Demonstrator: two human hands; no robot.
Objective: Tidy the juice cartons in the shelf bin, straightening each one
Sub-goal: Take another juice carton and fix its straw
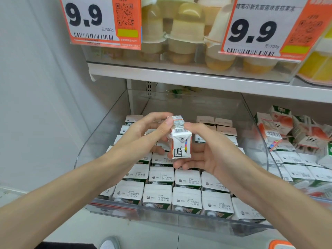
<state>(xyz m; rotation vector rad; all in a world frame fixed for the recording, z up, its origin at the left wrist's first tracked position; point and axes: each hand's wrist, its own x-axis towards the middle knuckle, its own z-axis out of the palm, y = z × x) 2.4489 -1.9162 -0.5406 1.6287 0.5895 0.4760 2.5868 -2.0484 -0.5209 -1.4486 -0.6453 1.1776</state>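
The held juice carton (pixel 180 141) hangs upright above the middle of the clear shelf bin (pixel 100 135), its folded bottom flap facing the camera. The left hand (pixel 143 133) pinches its top from the left; the right hand (pixel 203 151) cups it from the right and below, thumb against its upper side. Beneath them, rows of cartons (pixel 158 196) stand packed with date-stamped tops up. In the right bin, jumbled cartons (pixel 291 130) lie tilted. Far above, price tags (pixel 100 22) hang before jelly cups (pixel 186 29).

The clear shelf bin (pixel 109 124) holds neat rows of upright juice cartons (pixel 186 198), tops showing.
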